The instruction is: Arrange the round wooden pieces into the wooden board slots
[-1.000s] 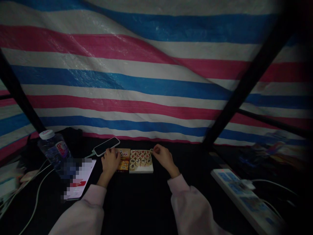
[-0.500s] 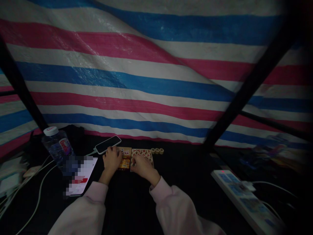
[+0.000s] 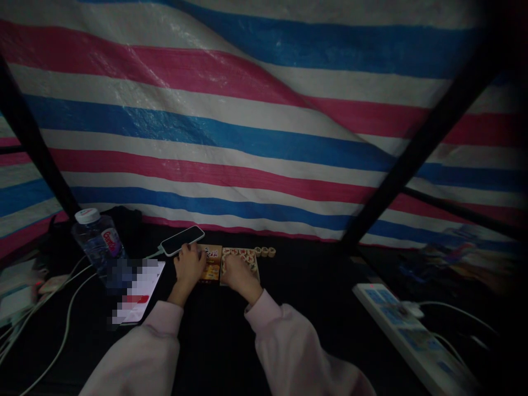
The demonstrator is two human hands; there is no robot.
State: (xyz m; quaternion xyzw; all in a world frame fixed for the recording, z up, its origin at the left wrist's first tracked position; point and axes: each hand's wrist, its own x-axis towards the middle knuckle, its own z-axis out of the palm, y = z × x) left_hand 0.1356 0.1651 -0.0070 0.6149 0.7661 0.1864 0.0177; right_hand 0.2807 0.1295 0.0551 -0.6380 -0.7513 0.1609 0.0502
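A box of round wooden Chinese chess pieces, with red and dark characters, lies on the black table. Beside it on the left is its printed brown and yellow lid. My left hand rests at the lid's left edge, fingers apart and slightly bent. Over the left part of the pieces, my right hand is closed with its fingertips pointing down; it hides what they pinch, if anything. Three loose chess pieces stand in a row just off the box's far right corner.
A white-edged phone lies behind my left hand, with a cable attached. Left of that hand are a lit phone and a clear bottle. A power strip lies at right. Striped sheeting hangs behind the table.
My right hand has shifted slightly within the box, turning a little and baring different pieces. My left hand stays at the lid. The view has tilted slightly.
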